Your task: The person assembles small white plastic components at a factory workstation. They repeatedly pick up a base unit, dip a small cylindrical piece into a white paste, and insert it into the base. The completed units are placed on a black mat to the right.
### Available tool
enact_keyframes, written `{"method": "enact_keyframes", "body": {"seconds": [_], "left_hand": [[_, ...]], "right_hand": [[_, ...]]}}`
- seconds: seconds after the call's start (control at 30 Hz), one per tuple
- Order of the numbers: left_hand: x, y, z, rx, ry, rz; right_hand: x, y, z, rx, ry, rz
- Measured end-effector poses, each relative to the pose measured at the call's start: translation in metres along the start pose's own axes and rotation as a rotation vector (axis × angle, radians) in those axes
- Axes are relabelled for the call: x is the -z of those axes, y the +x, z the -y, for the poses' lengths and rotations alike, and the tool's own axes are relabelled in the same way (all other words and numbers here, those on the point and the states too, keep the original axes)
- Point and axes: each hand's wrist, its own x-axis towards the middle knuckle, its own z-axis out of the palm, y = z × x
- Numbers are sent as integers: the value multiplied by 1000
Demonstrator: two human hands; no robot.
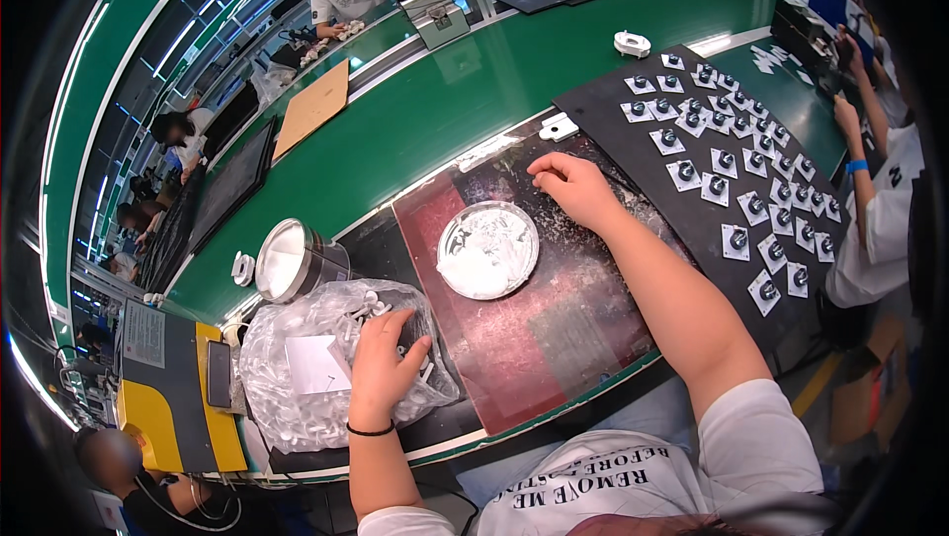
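Lower centre, the left hand (384,363) is reaching half-curled into a crinkled clear plastic bag (297,378) — fingertips hidden; the right hand (576,190) is pinching something too small to discern.

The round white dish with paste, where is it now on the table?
In the head view the round white dish sits near the middle, on the dark red mat, between the plastic bag of white parts to its left and the right hand.
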Motion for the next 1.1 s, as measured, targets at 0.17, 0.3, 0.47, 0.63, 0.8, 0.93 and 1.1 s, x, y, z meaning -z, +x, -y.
{"method": "enact_keyframes", "body": {"seconds": [0.17, 0.3, 0.47, 0.63, 0.8, 0.93, 1.1], "left_hand": [[1, 0, -1, 7, -6, 4], [1, 0, -2, 12, -6, 10], [0, 0, -2, 0, -4, 3], [1, 0, -3, 9, -24, 9], [-2, -1, 6, -9, 14, -47], [-3, 0, 19, 73, 168, -161], [-3, -1, 21, 213, 378, -174]], "right_hand": [[0, -1, 3, -5, -7, 5], [1, -2, 8, -8, -7, 6], [2, -3, 9, 1, -22, 4], [3, -4, 13, -26, -48, 22], [4, -4, 17, -34, -64, 43], [2, -4, 13, -14, -27, 22], [1, -5, 10, -4, -22, 8]]}}
